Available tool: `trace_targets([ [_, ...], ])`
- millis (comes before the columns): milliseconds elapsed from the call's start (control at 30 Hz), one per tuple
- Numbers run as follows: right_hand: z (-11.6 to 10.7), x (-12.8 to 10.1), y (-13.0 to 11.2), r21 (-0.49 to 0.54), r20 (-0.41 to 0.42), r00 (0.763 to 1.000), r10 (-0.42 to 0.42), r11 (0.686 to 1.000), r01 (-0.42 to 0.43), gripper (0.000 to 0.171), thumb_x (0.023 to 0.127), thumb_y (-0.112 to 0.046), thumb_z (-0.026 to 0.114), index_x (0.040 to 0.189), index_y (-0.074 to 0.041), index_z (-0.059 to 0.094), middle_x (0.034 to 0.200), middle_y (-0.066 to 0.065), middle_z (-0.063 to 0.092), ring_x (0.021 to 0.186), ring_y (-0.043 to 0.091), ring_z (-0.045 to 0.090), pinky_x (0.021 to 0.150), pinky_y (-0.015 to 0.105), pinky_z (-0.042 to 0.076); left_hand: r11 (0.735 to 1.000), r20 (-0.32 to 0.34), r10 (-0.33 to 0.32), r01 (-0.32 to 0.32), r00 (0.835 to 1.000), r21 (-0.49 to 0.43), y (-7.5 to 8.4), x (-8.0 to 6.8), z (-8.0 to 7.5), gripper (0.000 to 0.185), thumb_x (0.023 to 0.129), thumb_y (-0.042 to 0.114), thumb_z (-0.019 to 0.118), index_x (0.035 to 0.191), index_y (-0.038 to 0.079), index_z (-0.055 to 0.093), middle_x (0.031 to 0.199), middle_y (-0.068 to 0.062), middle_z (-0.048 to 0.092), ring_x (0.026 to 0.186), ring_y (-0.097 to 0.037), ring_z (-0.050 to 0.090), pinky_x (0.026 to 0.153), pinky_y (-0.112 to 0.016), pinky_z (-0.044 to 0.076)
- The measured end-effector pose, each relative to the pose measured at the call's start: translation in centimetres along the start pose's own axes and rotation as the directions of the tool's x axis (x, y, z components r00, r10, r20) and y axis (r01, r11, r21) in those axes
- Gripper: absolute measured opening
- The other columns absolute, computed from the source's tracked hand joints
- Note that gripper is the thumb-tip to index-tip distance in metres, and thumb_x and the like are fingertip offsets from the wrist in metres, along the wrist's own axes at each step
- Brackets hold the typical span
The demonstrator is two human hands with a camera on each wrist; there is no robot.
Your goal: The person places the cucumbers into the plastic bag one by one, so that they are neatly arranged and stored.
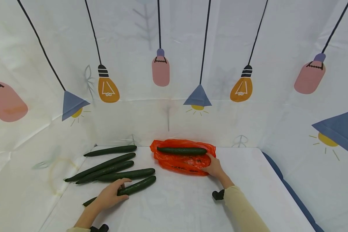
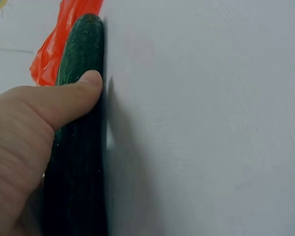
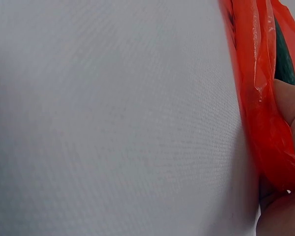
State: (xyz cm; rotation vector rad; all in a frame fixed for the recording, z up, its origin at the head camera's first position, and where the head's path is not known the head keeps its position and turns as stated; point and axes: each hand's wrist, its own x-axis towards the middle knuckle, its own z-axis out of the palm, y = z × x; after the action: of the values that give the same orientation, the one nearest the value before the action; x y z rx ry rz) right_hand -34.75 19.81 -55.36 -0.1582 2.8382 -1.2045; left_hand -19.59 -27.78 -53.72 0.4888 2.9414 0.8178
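My left hand (image 1: 108, 195) grips the nearest dark green cucumber (image 1: 142, 185) around its middle, on the left of the white table. The left wrist view shows the thumb (image 2: 81, 93) lying across that cucumber (image 2: 78, 167); the other fingers are mostly hidden. At the back centre a red plastic bag (image 1: 177, 165) lies spread, with one cucumber (image 1: 182, 151) lying in its opening. My right hand (image 1: 214, 167) holds the bag's right edge. In the right wrist view, red plastic (image 3: 258, 88) is pinched between the thumb and fingers, beside the bagged cucumber (image 3: 284, 56).
Several more cucumbers (image 1: 110, 150) lie side by side on the left of the white table (image 1: 174, 206), beyond my left hand. A white sheet (image 1: 174, 119) printed with hanging lamps rises behind the table and at both sides. Blue edging (image 1: 293, 190) runs along the right.
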Motion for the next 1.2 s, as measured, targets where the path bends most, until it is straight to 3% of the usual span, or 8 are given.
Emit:
trace_targets([
  [333,0.4,0.0,0.3,0.004,0.007,1.000,-0.003,1.000,0.003,0.087,0.066,-0.034,0.077,0.135,-0.010,0.031,0.131,0.018,0.033,0.118,0.036,0.028,0.089,0.057,0.029,0.991,-0.014,0.122,-0.121,0.992,0.061,0.6,0.2,0.1,0.044,0.080,0.035,0.064,0.119,0.036,0.046,0.108,0.020,0.048,0.098,-0.004,0.049,0.078,-0.034,0.044],
  [533,0.2,0.2,0.1,-0.008,0.007,1.000,-0.005,1.000,0.005,0.087,0.066,-0.034,0.077,0.135,-0.010,0.030,0.132,0.018,0.033,0.118,0.036,0.027,0.090,0.056,0.029,0.984,-0.038,0.159,-0.155,0.987,0.082,1.4,1.2,-0.3,0.044,0.079,0.032,0.065,0.120,0.036,0.047,0.108,0.020,0.048,0.100,-0.004,0.048,0.079,-0.035,0.043],
  [767,0.0,0.4,0.2,-0.018,0.009,1.000,-0.008,1.000,0.008,0.088,0.065,-0.036,0.077,0.135,-0.009,0.030,0.132,0.018,0.033,0.119,0.036,0.027,0.091,0.057,0.028,0.979,-0.055,0.185,-0.178,0.981,0.100,3.1,3.1,-1.0,0.046,0.078,0.030,0.067,0.119,0.038,0.047,0.111,0.017,0.050,0.100,-0.007,0.049,0.082,-0.037,0.042],
  [900,-0.1,0.5,0.3,-0.014,0.008,1.000,-0.013,1.000,0.014,0.089,0.065,-0.036,0.077,0.135,-0.009,0.030,0.132,0.019,0.033,0.118,0.037,0.027,0.090,0.057,0.029,0.971,-0.056,0.213,-0.205,0.975,0.127,4.4,4.5,-1.4,0.048,0.078,0.028,0.067,0.120,0.038,0.046,0.103,0.015,0.051,0.095,-0.010,0.050,0.078,-0.039,0.043],
  [1033,-0.1,0.6,0.4,-0.021,0.009,1.000,-0.006,1.000,0.007,0.088,0.065,-0.036,0.077,0.134,-0.009,0.031,0.130,0.019,0.034,0.117,0.037,0.027,0.089,0.056,0.030,0.963,-0.039,0.243,-0.236,0.969,0.132,5.7,6.0,-1.9,0.048,0.078,0.026,0.067,0.119,0.040,0.046,0.094,0.017,0.048,0.083,-0.005,0.046,0.072,-0.032,0.043],
  [1200,-0.2,0.5,0.3,-0.101,-0.014,1.000,0.017,0.995,-0.018,0.089,0.061,-0.040,0.078,0.133,-0.011,0.034,0.122,0.017,0.040,0.108,0.034,0.029,0.083,0.052,0.037,0.948,-0.025,0.284,-0.277,0.959,0.158,7.4,8.0,-2.4,0.046,0.080,0.029,0.065,0.118,0.043,0.045,0.090,0.018,0.046,0.078,-0.002,0.044,0.068,-0.026,0.041],
])
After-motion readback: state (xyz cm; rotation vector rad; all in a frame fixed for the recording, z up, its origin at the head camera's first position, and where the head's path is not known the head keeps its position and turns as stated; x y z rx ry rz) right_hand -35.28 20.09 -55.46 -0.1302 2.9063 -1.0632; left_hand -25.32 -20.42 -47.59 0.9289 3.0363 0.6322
